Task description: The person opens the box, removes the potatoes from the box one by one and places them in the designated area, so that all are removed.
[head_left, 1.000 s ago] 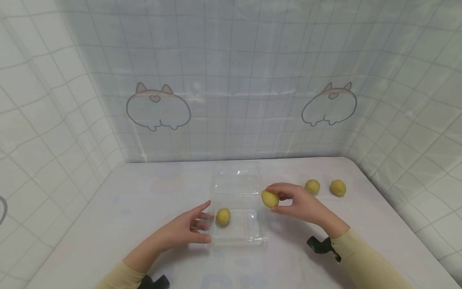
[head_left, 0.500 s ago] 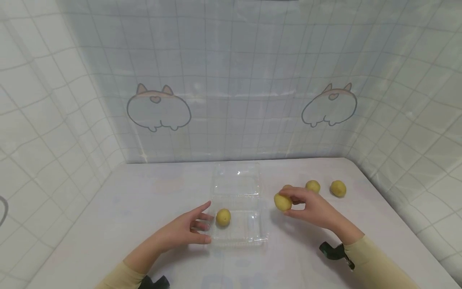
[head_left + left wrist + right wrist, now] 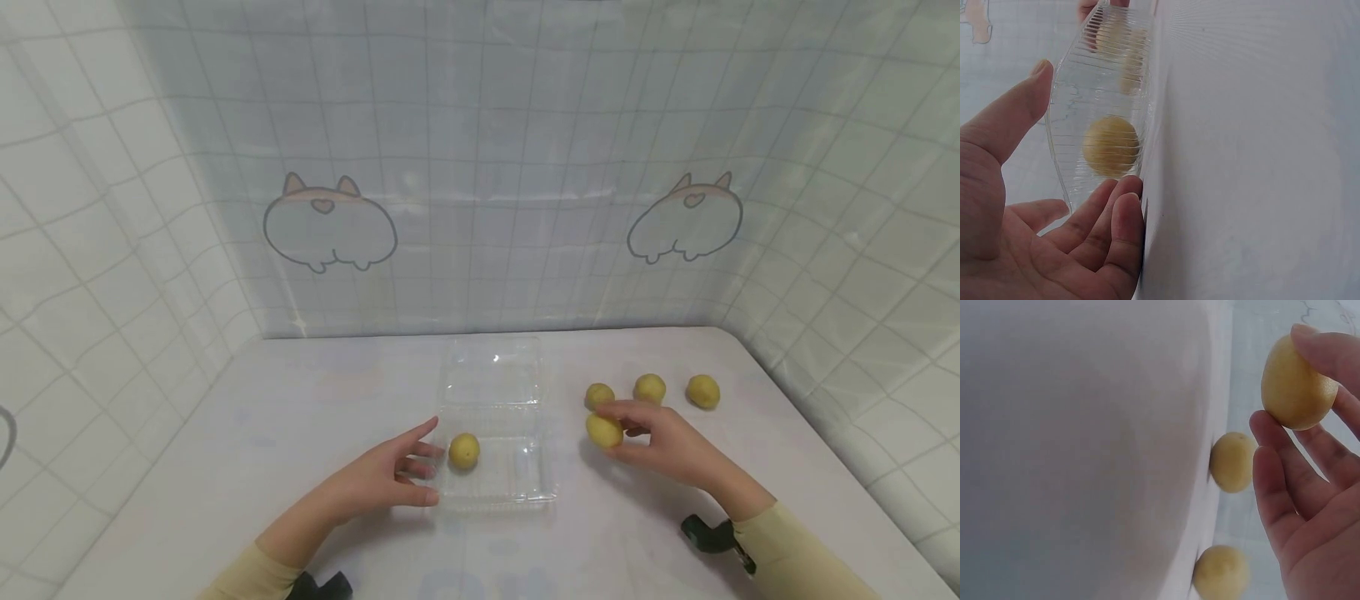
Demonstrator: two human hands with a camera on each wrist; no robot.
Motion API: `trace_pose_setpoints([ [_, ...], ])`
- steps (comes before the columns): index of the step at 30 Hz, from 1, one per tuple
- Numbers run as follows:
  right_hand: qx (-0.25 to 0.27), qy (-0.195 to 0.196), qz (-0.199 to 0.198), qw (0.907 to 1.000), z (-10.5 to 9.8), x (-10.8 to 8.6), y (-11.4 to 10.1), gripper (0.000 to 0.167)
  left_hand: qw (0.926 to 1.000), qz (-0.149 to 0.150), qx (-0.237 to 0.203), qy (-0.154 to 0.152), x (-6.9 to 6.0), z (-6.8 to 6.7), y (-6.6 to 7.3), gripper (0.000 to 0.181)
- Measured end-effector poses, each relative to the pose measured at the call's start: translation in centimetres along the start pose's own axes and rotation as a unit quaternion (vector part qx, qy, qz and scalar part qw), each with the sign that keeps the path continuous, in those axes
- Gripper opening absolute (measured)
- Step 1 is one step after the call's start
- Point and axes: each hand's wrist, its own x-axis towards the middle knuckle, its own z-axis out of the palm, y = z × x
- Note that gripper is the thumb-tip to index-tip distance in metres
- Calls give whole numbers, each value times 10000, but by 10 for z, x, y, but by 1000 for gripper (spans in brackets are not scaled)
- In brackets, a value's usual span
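Note:
A clear plastic clamshell box [image 3: 517,479] stands with its lid [image 3: 491,375] laid back, and one lemon [image 3: 464,451] sits in the left of its base. At the box's left side, my left hand [image 3: 375,477] is spread; in the left wrist view its fingertips [image 3: 1127,215] touch or nearly touch the clear wall. My right hand [image 3: 667,442] pinches another lemon [image 3: 1297,384] between thumb and fingers, to the right of the box and just above the table. Behind that hand lie loose lemons, one [image 3: 598,395] close by and another [image 3: 649,388] partly hidden.
One more lemon [image 3: 703,391] lies farthest right on the white table [image 3: 315,408]. A sheet with a grid pattern [image 3: 480,208] rises behind and at both sides. Dark wrist mounts [image 3: 708,535] sit at the sleeves.
My right hand has moved right and slightly toward me with its lemon, away from the box. A lemon hidden behind it has come into view. My left hand has stayed put.

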Motion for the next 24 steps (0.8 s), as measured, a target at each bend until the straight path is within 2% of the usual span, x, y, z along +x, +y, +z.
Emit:
trace_pose_setpoints([
  [15, -307, -286, 435, 9982, -4, -11, 8, 51, 9999, -57, -87, -64, 0, -1, 1, 100],
  [24, -491, -338, 319, 9977, -3, -14, 18, 48, 10000, -65, -55, -32, 1, 0, -1, 101],
])
